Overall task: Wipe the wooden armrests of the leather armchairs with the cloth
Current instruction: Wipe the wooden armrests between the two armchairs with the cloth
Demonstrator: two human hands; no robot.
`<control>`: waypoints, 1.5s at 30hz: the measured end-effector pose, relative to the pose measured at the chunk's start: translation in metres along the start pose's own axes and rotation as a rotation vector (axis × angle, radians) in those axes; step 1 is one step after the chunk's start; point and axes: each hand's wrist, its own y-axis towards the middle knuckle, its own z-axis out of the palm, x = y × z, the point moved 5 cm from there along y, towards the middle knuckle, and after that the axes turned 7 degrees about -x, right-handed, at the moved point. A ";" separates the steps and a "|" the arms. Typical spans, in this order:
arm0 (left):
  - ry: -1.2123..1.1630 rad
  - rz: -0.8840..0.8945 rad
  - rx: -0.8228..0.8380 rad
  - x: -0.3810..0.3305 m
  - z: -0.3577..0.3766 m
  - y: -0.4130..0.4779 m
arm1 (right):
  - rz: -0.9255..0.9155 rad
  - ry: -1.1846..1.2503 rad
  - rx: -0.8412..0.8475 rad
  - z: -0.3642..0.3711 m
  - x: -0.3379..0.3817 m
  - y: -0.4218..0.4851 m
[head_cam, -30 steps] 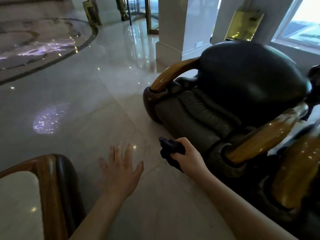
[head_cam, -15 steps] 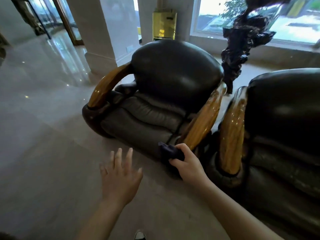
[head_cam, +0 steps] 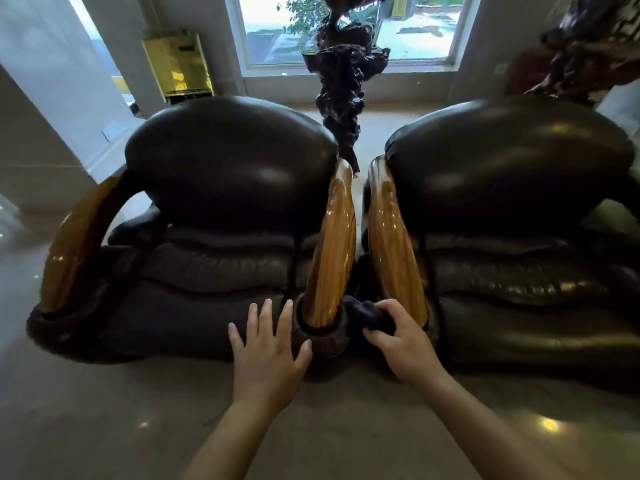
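Two dark leather armchairs stand side by side on a pale polished floor (head_cam: 104, 427), facing the camera: the left armchair (head_cam: 221, 188) and the right armchair (head_cam: 512, 181). Each has glossy wooden armrests; the left chair's inner armrest (head_cam: 334, 251) and the right chair's inner armrest (head_cam: 394, 251) run close beside each other with a narrow gap between them, and the left chair's outer armrest (head_cam: 78, 244) curves down at the far left of the view. The right hand (head_cam: 403, 344) is closed around a bunched dark cloth (head_cam: 367, 315), fingers curled over it, and holds it low in the gap between the two inner armrests, near their front ends; whether the cloth touches the wood cannot be told. The left hand (head_cam: 268, 355) is empty, fingers spread apart and palm down, in front of the left chair's seat edge, just beside the rolled leather base of that chair's inner armrest. Behind the chairs a dark gnarled sculpture (head_cam: 343, 84) rises before a bright window (head_cam: 415, 26), and a gold-coloured bin-like stand (head_cam: 178, 67) is set by a white pillar at the left; its contents are not visible
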 end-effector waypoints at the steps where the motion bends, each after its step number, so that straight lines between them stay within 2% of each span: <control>1: -0.004 0.031 -0.002 -0.004 0.002 0.009 | 0.009 0.001 -0.021 -0.002 -0.002 0.001; 10: 0.007 0.150 0.069 -0.044 0.045 0.093 | 0.084 -0.062 -0.125 -0.040 -0.035 0.061; 24: -0.003 0.080 0.126 -0.089 0.145 0.253 | 0.131 -0.050 -0.069 -0.078 -0.105 0.240; 30: -0.025 0.104 0.151 -0.086 0.222 0.320 | 0.171 -0.035 -0.243 -0.083 -0.151 0.302; 34: -0.018 0.198 0.146 -0.081 0.283 0.360 | 0.235 0.038 -0.302 -0.070 -0.187 0.343; 37: -0.017 0.301 0.078 -0.082 0.317 0.386 | 0.188 0.032 -0.330 -0.060 -0.200 0.378; 39: -0.041 0.310 0.070 -0.079 0.339 0.396 | 0.136 0.019 -0.371 -0.054 -0.206 0.400; 41: -0.060 0.317 0.068 -0.074 0.358 0.397 | 0.130 -0.042 -0.412 -0.047 -0.216 0.419; 45: -0.105 0.348 0.018 -0.064 0.374 0.397 | 0.176 -0.356 -0.403 -0.025 -0.246 0.433</control>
